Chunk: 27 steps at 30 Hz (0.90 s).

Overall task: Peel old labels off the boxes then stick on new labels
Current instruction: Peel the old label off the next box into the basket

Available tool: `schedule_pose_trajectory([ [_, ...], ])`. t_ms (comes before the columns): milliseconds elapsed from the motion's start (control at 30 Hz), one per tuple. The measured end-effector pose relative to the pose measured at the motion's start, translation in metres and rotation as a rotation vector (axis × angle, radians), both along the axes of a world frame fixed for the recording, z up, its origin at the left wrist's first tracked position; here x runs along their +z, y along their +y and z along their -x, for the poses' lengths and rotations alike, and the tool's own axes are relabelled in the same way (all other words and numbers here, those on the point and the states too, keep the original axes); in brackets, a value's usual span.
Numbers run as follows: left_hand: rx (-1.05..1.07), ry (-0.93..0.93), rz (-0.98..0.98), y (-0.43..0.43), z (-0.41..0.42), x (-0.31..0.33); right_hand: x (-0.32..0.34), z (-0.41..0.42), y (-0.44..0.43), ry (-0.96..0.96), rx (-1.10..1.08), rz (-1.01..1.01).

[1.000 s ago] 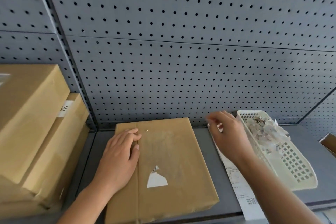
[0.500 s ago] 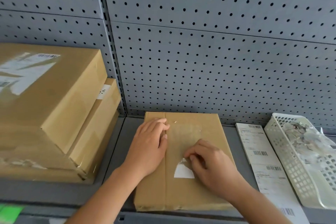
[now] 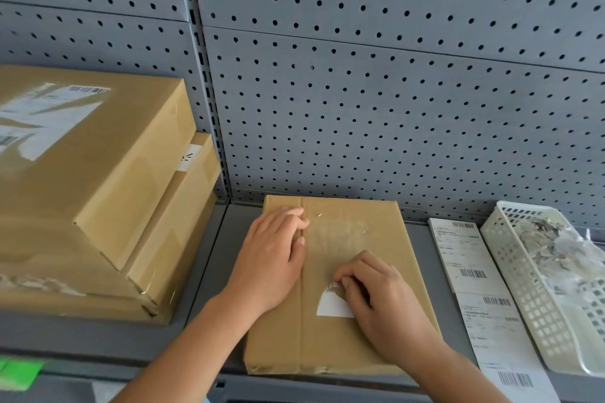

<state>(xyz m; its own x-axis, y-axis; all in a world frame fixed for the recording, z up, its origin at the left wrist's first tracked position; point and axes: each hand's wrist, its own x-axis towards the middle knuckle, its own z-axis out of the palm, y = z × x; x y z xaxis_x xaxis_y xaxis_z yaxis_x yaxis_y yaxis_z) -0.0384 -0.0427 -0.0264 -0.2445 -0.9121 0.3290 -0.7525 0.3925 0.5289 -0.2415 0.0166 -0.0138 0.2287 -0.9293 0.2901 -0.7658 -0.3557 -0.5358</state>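
**Cardboard box flat on the shelf, right grip picking at a label scrap**

Cardboard fills the middle of the grey shelf [image 3: 216, 258]: the box [image 3: 357, 347] lies flat, its far edge close against the pegboard back [image 3: 393, 108] and its near edge at the shelf's front lip; a bare band of shelf separates it from the stacked boxes [image 3: 98, 173] on the left, which stand taller than it; on the right a narrower grey gap lies between it and the strip of new labels [image 3: 471, 275], and the strip runs just beside the white basket [image 3: 520, 301] of peeled scraps [image 3: 553, 239]; whether the strip touches the basket I cannot tell.

On the box top sits a white label scrap [image 3: 330, 307], a torn wedge with a bit of barcode at its upper tip; the right hand [image 3: 386, 301] has its grip closed small, fingers curled tight with the tips pinching that upper edge; the hand is knuckles-up, wrist low over the box's near right part, forearm coming in from the lower right.

The left hand [image 3: 273, 258] lies palm-down on the left half of the box, grip spread and relaxed, fingers straight beside the centre seam, holding nothing, pressing the lid; its forearm crosses the shelf's front edge from the lower left.
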Motion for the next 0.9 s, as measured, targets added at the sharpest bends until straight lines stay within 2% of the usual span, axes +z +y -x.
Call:
schedule_pose_trajectory([
  [133,-0.001,-0.013,0.000,0.0000,-0.0005,-0.0006,-0.0026,-0.0034,0.0005,0.058,0.004,0.041],
  [300,0.000,-0.008,0.001,-0.0005,-0.0004,0.0002,-0.0009,0.0015,0.0001,-0.034,-0.001,-0.016],
  [467,-0.003,-0.005,-0.001,-0.0005,-0.0007,-0.0024,-0.0015,-0.0017,0.0015,0.031,0.013,0.007],
  [900,-0.002,0.003,-0.003,-0.0002,-0.0006,-0.0021,0.0029,0.0012,0.0015,-0.070,-0.003,-0.051],
])
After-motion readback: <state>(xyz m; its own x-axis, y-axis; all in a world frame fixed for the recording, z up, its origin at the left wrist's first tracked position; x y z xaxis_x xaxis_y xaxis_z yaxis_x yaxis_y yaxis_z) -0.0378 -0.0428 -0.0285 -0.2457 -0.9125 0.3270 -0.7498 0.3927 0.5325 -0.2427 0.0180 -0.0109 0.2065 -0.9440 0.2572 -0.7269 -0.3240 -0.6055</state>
